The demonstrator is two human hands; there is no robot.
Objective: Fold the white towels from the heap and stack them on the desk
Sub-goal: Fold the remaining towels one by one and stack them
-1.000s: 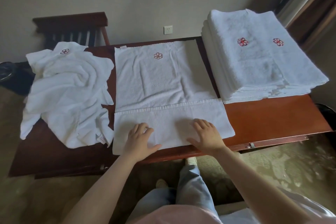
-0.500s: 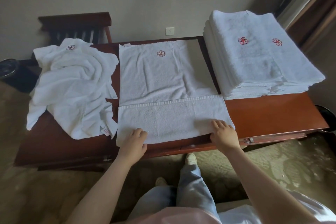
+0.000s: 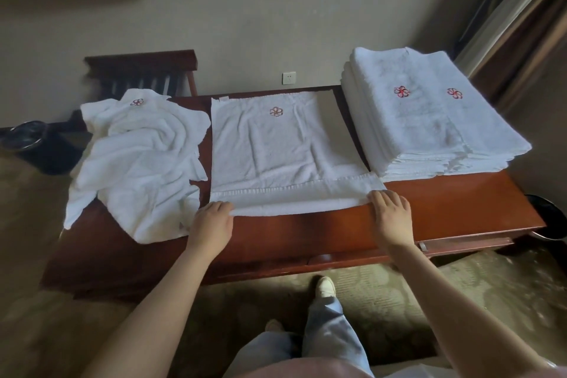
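The spread towel (image 3: 276,147) was white terry cloth, matt and nubbly, with a flatter woven hem band. Desk (image 3: 445,212) was reddish wood, smooth, glossy varnish. Bin (image 3: 26,135) rim looked metallic, possibly; dim view.

Pink top (image 3: 291,371), light-blue jeans (image 3: 333,328), white shoe (image 3: 324,285)
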